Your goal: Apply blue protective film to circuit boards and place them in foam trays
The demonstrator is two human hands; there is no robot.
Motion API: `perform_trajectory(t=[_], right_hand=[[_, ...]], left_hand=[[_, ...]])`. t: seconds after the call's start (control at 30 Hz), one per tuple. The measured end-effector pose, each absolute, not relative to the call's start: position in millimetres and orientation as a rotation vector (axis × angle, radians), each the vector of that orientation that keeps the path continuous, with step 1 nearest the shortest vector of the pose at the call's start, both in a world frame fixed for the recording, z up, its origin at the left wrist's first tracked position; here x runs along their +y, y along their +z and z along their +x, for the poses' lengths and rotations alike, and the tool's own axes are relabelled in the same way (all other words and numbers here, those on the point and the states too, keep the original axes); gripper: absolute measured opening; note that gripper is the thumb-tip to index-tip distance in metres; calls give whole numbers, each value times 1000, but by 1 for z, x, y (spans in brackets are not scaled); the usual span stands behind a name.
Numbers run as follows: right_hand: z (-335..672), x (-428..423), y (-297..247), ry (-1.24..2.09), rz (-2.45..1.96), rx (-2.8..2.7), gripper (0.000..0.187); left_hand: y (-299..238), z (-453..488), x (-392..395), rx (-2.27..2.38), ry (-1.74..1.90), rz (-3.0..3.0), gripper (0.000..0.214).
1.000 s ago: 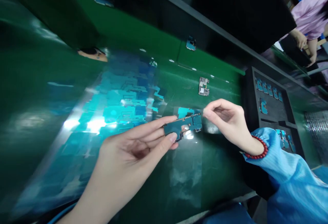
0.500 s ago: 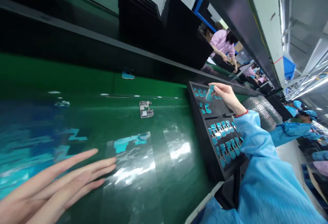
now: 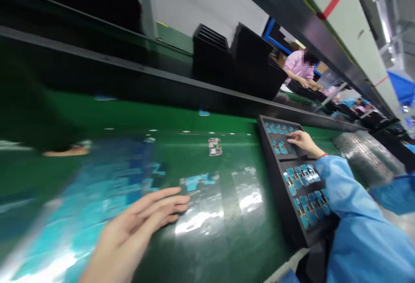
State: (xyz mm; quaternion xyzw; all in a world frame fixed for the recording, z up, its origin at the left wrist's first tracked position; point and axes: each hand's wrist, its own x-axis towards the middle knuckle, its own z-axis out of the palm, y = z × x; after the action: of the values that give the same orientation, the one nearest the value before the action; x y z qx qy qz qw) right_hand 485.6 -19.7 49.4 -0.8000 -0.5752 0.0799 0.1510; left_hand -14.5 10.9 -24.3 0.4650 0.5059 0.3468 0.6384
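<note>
My left hand (image 3: pixel 139 224) hovers with fingers stretched out beside a clear film sheet (image 3: pixel 199 214) that has turquoise pieces (image 3: pixel 197 181) along its far end. It holds nothing. At the black compartment tray (image 3: pixel 275 192), my right hand (image 3: pixel 304 142) pinches the top of a small circuit board (image 3: pixel 292 148) in the second row; the fingers partly hide it. Rows of similar turquoise-covered boards (image 3: pixel 303 175) fill other parts of the tray. A bare grey circuit board (image 3: pixel 214 147) lies on the green mat (image 3: pixel 240 240) between my hands.
Blue-turquoise film sheets (image 3: pixel 94 205) spread across the left. Black slotted racks (image 3: pixel 240 62) stand behind the dark ledge. Wrapped stacks (image 3: pixel 366 155) lie beyond the tray. A blurred hand (image 3: pixel 66 151) shows at far left; a person in pink (image 3: pixel 298 69) works opposite.
My right hand has lowered the circuit board from above the tray into its second row. The view has swung left, and a blurred hand has appeared at far left. My left hand stays open.
</note>
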Motion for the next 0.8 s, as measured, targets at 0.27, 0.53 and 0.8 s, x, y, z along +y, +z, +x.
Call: perform_trajectory(t=[0.27, 0.53, 0.8], right_hand=[[377, 120, 47, 154, -1999, -2191, 22], [252, 163, 2, 344, -1847, -2579, 55], [278, 119, 2, 344, -1775, -2675, 58]], left_hand=[[-16, -11, 8, 1031, 800, 948, 34], [-21, -15, 8, 959, 849, 910, 20], [-20, -12, 6, 899, 824, 856, 16]])
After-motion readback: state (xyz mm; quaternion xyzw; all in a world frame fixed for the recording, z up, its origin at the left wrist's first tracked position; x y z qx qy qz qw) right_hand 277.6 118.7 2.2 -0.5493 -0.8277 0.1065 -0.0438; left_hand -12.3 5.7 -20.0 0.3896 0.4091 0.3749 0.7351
